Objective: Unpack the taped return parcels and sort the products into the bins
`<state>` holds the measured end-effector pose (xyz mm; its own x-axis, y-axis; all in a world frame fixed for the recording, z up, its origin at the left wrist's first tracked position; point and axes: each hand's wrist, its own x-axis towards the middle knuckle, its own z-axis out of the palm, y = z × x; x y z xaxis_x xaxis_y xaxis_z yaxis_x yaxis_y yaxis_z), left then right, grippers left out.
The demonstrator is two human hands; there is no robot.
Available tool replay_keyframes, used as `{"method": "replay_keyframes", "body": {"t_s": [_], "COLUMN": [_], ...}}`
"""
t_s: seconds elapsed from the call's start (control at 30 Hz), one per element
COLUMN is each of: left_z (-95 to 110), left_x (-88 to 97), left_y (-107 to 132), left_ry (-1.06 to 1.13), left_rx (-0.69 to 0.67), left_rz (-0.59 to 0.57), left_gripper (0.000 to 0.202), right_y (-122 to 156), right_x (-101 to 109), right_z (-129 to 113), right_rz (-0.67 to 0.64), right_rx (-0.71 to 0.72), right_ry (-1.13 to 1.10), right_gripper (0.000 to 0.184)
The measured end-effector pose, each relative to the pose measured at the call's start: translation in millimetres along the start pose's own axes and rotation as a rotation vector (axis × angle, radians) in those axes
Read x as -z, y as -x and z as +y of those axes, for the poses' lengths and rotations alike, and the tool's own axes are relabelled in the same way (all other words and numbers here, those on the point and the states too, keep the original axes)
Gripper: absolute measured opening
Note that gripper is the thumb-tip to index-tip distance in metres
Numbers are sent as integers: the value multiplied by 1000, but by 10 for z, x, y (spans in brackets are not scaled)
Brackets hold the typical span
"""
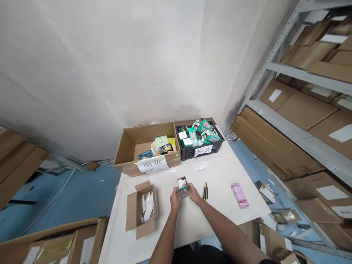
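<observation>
Both hands meet over the middle of the white table (pixel 220 183). My left hand (pixel 175 199) and my right hand (pixel 194 193) are closed on a small green and white box (pixel 182 186) with its top flaps open. A small open cardboard carton (pixel 141 211) with white packing paper inside lies just left of my left hand. A black and yellow utility knife (pixel 205 191) lies right beside my right hand.
At the table's far edge stand a large labelled cardboard box (pixel 129 146) with a few packets and a labelled black crate (pixel 211 148) full of green boxes. A pink blurred item (pixel 239 195) lies to the right. Metal shelving (pixel 302 135) with cartons fills the right side; cartons sit on the blue floor.
</observation>
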<state>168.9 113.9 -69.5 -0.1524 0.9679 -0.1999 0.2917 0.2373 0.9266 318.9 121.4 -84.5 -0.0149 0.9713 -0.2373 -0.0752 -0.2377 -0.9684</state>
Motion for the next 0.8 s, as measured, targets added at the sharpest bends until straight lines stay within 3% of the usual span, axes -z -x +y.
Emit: {"method": "replay_keyframes", "body": {"t_s": [0.1,0.2,0.47,0.63,0.8], "left_z": [132,401,1569,2357,3082], "left_x": [-36,-77,-382,-853,-1595], "left_y": [-183,-368,-823,-1126,-1530], "left_ry": [35,90,204,215,226], "left_rx": [-74,-176,-370,-497,-540], "left_rz": [12,-29,-79,-83,-82], "left_gripper": [37,38,37,37,37], "right_y": [-65,-160,-602,-979,-1500], "right_x": [-55,-4,507,1138,2060], "right_z": [-198,-512,-1594,-2146,-2654], "right_rz": [63,135,267,358,351], "right_rx": [22,112,312,409,511], "right_ry": [-7,16,111,206,353], "right_gripper": [43,41,39,42,46]}}
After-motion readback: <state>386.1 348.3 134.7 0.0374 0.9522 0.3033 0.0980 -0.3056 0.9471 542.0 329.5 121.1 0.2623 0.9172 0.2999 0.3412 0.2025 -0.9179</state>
